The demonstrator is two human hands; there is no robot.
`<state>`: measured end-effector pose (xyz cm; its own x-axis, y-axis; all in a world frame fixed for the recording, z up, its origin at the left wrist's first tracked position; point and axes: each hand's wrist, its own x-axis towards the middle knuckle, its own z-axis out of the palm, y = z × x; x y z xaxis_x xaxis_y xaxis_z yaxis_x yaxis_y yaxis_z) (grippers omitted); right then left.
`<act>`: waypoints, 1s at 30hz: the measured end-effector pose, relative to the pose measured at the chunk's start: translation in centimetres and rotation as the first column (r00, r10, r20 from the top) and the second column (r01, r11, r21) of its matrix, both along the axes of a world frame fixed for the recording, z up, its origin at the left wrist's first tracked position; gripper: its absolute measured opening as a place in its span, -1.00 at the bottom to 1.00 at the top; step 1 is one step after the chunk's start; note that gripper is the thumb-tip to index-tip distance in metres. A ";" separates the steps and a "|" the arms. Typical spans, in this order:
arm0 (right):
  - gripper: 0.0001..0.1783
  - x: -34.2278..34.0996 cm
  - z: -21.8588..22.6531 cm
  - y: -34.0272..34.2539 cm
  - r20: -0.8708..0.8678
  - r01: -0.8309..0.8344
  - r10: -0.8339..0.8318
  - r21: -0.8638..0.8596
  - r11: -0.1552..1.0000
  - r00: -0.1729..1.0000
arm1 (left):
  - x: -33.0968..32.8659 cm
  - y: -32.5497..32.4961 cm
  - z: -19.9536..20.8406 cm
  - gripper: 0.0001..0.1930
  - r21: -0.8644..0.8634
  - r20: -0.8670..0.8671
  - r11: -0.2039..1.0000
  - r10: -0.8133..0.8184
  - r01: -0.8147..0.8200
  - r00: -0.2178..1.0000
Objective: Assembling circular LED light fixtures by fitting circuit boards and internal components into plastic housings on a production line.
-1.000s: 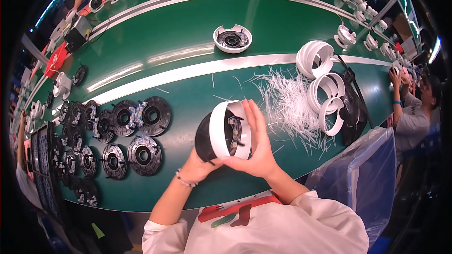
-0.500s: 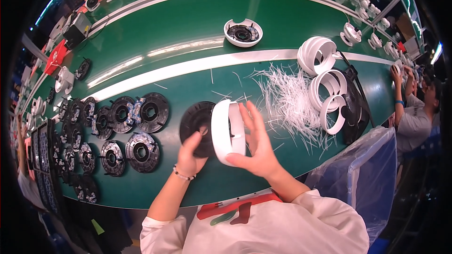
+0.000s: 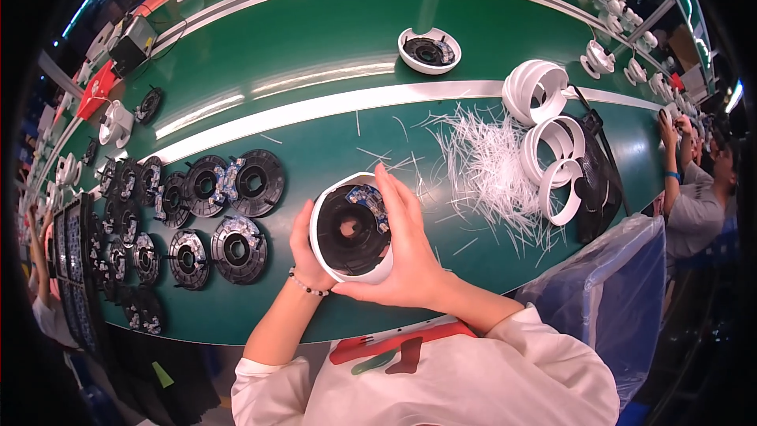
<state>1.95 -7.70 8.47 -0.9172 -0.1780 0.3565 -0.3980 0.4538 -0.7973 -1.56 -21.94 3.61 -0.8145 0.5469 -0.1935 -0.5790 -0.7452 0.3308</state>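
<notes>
Between my hands, over the near part of the green table, a white plastic ring (image 3: 371, 272) surrounds a black round disc (image 3: 344, 251). A blue circuit board (image 3: 368, 200) shows near the disc's upper right edge, and skin shows through the disc's central hole. My left hand (image 3: 308, 255) is wrapped around the ring's left side and underneath, its fingers mostly hidden. On the other side, my right hand (image 3: 412, 256) grips the ring, fingers along the upper right edge and thumb at the bottom.
Several black discs with circuit boards (image 3: 240, 248) lie at left. Thin white strips (image 3: 489, 166) are heaped to the right, beside stacked white rings (image 3: 544, 142) and a black bag (image 3: 599, 181). Farther off, a white shell (image 3: 430, 51) moves along the green belt (image 3: 315, 39). A plastic-lined blue bin (image 3: 607, 292) stands right.
The black disc and white ring, side by side before, are now together, with the disc inside the ring and facing up. The white shell on the belt has shifted right.
</notes>
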 end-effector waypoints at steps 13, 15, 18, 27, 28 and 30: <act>0.29 -1.9 0.6 0.6 0.026 -0.194 0.194 0.248 0.949 0.981 | 0.1 -0.6 0.1 -0.16 0.041 -0.057 0.999 -0.027 0.029 0.998; 0.29 -2.0 0.5 0.9 0.016 -0.197 0.199 0.236 0.952 0.980 | 0.5 -0.7 -0.2 -0.20 -0.018 -0.091 1.000 -0.022 0.020 0.996; 0.30 -1.8 -0.1 0.6 0.006 -0.113 0.114 0.208 0.972 0.993 | 0.9 0.2 0.2 -0.33 -0.098 -0.128 0.991 0.082 -0.095 0.988; 0.17 -1.3 -3.1 1.5 -0.074 0.180 -0.177 0.045 0.983 0.981 | -3.2 2.8 2.8 -0.43 -0.167 -0.079 0.980 0.096 -0.108 0.992; 0.14 -1.6 -3.2 2.0 -0.132 0.187 -0.184 0.012 0.982 0.974 | -4.7 3.3 3.2 -0.48 -0.203 -0.060 0.971 0.115 -0.125 0.992; 0.10 -1.6 -2.0 3.8 -0.181 0.270 -0.266 -0.002 0.963 0.947 | -7.5 4.0 3.8 -0.52 -0.288 -0.120 0.951 0.079 -0.111 0.990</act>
